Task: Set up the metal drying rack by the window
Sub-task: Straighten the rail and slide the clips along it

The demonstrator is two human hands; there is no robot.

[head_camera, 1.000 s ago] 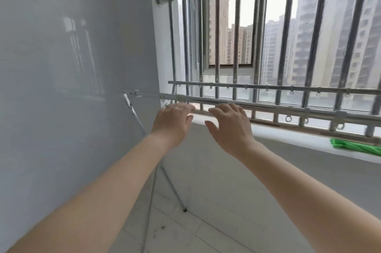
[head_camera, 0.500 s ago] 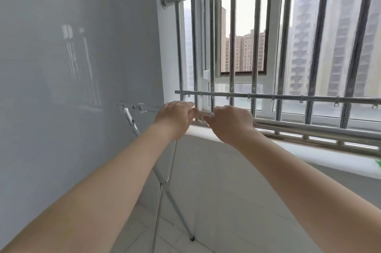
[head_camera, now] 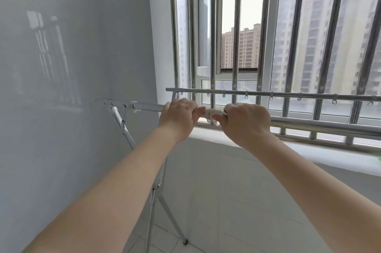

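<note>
The metal drying rack (head_camera: 321, 127) stands in front of the barred window (head_camera: 237, 36), with two long horizontal rails. The near rail is telescopic: a thinner tube (head_camera: 146, 106) runs left to the crossed legs (head_camera: 123, 127) by the wall. My left hand (head_camera: 179, 117) is wrapped around that thinner tube. My right hand (head_camera: 245, 122) grips the thicker tube just right of a pale collar joint (head_camera: 210, 113). The far rail (head_camera: 288, 94) carries several small hanging rings.
A glossy grey wall (head_camera: 72, 77) closes the left side close to the rack's end. The white window sill (head_camera: 309, 149) runs behind the rails. A rack foot (head_camera: 185, 242) rests on the pale tiled floor (head_camera: 226, 221). A green sliver (head_camera: 379, 157) shows at the right edge.
My hands went from lying flat over the near rail to gripping it on both sides of the collar joint. The thinner tube now shows longer towards the left wall, and the view has shifted left.
</note>
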